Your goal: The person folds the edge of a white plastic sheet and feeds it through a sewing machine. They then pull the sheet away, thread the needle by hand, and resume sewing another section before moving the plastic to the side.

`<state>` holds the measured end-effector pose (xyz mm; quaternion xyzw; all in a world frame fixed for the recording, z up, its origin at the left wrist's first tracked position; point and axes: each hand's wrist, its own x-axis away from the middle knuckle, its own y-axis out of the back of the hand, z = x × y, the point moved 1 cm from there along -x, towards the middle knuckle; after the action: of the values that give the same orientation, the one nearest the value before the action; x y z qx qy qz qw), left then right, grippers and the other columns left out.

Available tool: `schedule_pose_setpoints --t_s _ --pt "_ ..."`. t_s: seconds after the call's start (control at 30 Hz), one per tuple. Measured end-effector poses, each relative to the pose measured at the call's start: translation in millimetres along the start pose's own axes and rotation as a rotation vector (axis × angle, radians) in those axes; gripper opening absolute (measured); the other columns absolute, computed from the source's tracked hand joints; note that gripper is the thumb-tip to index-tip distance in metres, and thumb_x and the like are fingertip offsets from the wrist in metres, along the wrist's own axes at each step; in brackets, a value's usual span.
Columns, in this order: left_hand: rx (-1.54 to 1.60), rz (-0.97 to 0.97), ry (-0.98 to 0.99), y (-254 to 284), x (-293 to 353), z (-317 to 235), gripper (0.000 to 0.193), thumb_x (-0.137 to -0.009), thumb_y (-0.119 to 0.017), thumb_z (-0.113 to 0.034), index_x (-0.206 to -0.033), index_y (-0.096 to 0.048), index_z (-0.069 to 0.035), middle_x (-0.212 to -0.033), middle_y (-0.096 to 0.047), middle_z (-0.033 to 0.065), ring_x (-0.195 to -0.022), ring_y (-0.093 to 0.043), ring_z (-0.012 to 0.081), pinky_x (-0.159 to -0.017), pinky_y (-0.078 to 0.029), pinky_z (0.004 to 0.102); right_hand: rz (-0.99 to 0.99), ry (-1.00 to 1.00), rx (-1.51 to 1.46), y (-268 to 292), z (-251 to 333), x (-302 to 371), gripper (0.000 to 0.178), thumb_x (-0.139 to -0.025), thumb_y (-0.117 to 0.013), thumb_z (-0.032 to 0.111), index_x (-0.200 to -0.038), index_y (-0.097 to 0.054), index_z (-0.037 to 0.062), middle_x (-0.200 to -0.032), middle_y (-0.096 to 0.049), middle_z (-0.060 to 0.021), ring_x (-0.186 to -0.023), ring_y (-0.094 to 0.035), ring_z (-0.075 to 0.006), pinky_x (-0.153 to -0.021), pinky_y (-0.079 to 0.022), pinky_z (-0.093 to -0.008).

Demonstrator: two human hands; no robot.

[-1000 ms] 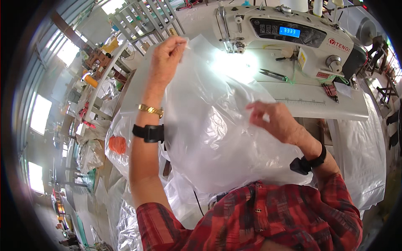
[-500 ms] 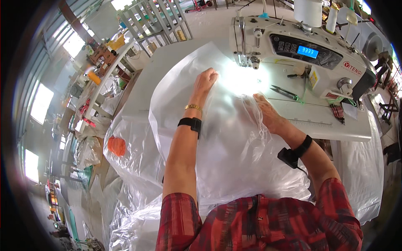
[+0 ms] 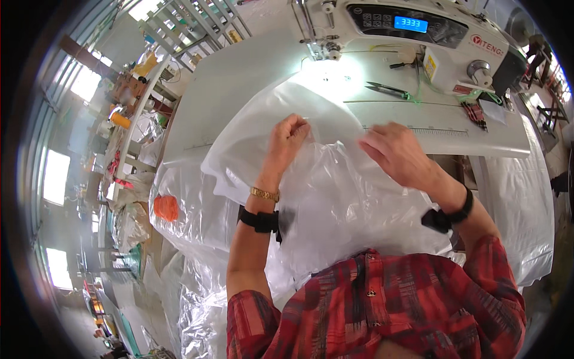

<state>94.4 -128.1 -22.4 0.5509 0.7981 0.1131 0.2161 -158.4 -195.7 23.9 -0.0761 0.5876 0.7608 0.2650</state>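
Observation:
A large translucent plastic sheet (image 3: pixel 251 134) spreads over the table edge and down across my lap. My left hand (image 3: pixel 289 137) is closed on the sheet, fingers curled in a pinch. To its right, my right hand (image 3: pixel 397 154) is at the sheet's right edge with bent fingers. Motion smears those fingertips, so their grip is unclear. Beyond both hands stands a white sewing machine (image 3: pixel 412 27), its lamp lighting the needle area and the sheet's far edge.
Thread snips (image 3: pixel 387 90) and a small dark-handled tool (image 3: pixel 402 64) lie right of the needle. A ruler strip (image 3: pixel 442 131) runs along the table (image 3: pixel 203 113). An orange bundle (image 3: pixel 166 207) rests on plastic at left. Plaid cloth (image 3: pixel 474 115) sits at the right.
Both hands have come back from the needle area toward my body, and the sheet has moved with them. My right hand has also shifted right. The view has tilted lower.

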Motion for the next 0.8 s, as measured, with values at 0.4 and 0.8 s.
schedule_pose_setpoints --t_s 0.4,0.8 --pt "-0.224 -0.173 -0.357 21.7 -83.4 -61.2 0.006 -0.087 -0.063 -0.008 -0.085 -0.064 -0.002 -0.08 -0.064 0.0029 -0.066 -0.055 0.0109 -0.062 -0.045 0.024 -0.053 0.184 0.076 -56.9 -37.7 2.1 0.048 -0.082 -0.061 0.023 -0.127 -0.053 0.009 -0.137 -0.048 -0.01 -0.131 -0.038 -0.025 -0.112 -0.025 -0.0436" --pt "-0.861 -0.132 -0.371 11.4 -125.2 13.3 0.01 -0.078 -0.067 -0.013 -0.084 -0.066 -0.005 -0.11 -0.064 0.0094 -0.094 -0.061 0.0307 -0.082 -0.048 0.0408 -0.019 0.186 0.115 -57.9 -42.1 -3.0 0.042 -0.078 -0.059 0.025 -0.118 -0.058 0.0093 -0.129 -0.053 -0.0112 -0.125 -0.044 -0.0264 -0.113 -0.023 -0.0449"
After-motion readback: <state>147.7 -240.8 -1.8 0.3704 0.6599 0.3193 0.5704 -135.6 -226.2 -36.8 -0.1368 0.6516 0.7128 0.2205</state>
